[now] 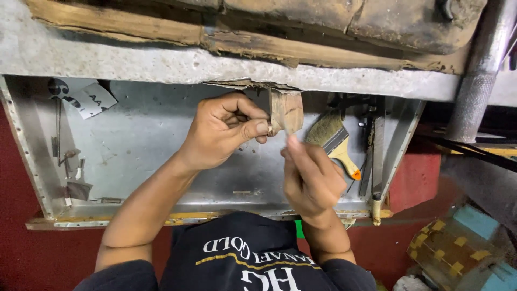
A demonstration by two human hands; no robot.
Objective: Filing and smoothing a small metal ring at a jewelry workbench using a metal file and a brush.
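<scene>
My left hand (226, 129) is closed around a small wooden block (286, 110), pinching it between thumb and fingers over a shallow grey metal tray (140, 140). My right hand (311, 178) is just below the block with its fingers together, fingertips touching the block's lower edge; it is blurred and I cannot tell whether it holds anything. A paintbrush (334, 141) with a yellow handle and orange tip lies in the tray right beside my right hand.
A rough concrete and wood edge (215, 64) runs along the top. A metal pipe (479, 75) stands at the right. Small metal tools (70, 172) and a paper slip (86, 99) lie at the tray's left. The floor (32, 248) is red.
</scene>
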